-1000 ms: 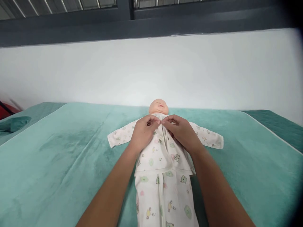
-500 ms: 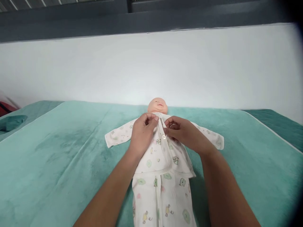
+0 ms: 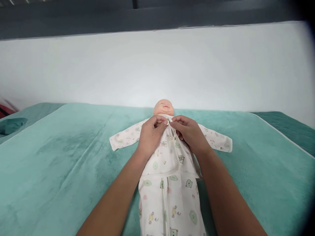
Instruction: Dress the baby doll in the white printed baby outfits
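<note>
A baby doll [image 3: 163,107] lies on its back, dressed in a white printed baby shirt [image 3: 161,160] and matching pants [image 3: 179,206]. At the shirt's neckline my left hand [image 3: 154,131] pinches one front edge between thumb and fingers. Close beside it, my right hand [image 3: 188,131] pinches the other edge, the fingertips of both nearly meeting. The cloth is lifted and folded between them, and the fastening there is mostly hidden by my fingers. Both shirt sleeves stretch out sideways, flat on the bed.
A teal plush cover [image 3: 73,164] spreads under the doll. Behind it stands a white wall [image 3: 157,68] with a dark ledge [image 3: 86,19] above. At the far left edge is a red object [image 3: 5,111], cut off by the frame.
My right hand has moved up and left along the shirt opening to the neckline, pulling its edge toward my left hand. My left hand has stayed near the collar.
</note>
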Tool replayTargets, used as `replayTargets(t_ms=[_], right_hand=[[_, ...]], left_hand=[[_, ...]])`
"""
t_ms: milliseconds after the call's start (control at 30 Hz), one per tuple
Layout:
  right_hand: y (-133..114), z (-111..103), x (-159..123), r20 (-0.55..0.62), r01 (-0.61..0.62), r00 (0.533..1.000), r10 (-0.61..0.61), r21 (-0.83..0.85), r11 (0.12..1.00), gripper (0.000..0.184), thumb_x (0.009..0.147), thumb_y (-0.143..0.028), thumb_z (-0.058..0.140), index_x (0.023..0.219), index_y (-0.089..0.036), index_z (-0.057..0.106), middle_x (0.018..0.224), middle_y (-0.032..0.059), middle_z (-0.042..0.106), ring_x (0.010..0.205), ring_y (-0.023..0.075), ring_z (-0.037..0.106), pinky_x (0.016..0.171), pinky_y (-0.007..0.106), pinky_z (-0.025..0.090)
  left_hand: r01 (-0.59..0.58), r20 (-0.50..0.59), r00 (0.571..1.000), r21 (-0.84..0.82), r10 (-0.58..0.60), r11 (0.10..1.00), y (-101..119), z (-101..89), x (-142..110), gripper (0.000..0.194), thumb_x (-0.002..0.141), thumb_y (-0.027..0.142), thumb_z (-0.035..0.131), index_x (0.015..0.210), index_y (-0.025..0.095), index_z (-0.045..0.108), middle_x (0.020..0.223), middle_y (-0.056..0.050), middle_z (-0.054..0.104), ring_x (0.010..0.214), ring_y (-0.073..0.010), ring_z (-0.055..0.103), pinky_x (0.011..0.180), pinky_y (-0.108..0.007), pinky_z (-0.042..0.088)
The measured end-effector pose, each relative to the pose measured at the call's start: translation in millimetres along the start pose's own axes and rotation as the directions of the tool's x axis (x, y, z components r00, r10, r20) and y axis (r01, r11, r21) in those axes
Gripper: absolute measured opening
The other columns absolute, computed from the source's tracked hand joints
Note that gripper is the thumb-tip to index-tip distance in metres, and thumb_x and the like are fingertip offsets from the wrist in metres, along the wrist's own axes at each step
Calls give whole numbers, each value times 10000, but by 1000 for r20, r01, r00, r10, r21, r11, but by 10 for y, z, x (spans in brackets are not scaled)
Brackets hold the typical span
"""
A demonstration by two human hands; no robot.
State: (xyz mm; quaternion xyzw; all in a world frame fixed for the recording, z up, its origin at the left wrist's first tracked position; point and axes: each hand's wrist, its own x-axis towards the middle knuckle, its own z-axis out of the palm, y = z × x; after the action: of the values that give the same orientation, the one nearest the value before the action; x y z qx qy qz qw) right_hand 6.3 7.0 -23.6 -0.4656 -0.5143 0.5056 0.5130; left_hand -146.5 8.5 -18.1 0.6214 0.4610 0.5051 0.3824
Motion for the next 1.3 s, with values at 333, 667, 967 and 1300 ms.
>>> replayTargets(t_ms=[333,667,967,1300], right_hand=[[-40,-36,-38,83,42,996,-33,-111,993,287,778,-458,698,939,-224,656,729,-44,551,553,81,448,493,226,363],[-104,-20,-88,147,110,987,-64,-332,937,211,827,-378,650,993,-247,637,682,-56,461,589,110,412,519,244,335],[-137,9,-112,179,134,982,-64,-412,901,234,840,-331,614,1068,-288,579,642,-80,441,572,112,410,509,239,331],[-231,28,-193,205,160,977,-53,-549,820,311,868,-346,568,1176,-320,530,660,-74,478,600,125,458,541,247,376]], left_hand=[[57,39,998,-45,-55,997,6,-14,-9,186,871,347,604,1024,244,622,796,8,669,705,-146,583,661,-260,427],[155,74,987,-158,-145,975,47,-28,-16,282,812,398,680,1042,251,608,678,47,587,585,-113,521,583,-239,418],[232,173,968,-356,-180,905,66,-79,-7,274,746,220,702,1010,228,627,759,20,628,699,-124,576,728,-273,468],[227,201,962,-229,-182,947,114,-165,14,238,762,227,670,997,218,630,845,6,651,798,-138,598,756,-276,451]])
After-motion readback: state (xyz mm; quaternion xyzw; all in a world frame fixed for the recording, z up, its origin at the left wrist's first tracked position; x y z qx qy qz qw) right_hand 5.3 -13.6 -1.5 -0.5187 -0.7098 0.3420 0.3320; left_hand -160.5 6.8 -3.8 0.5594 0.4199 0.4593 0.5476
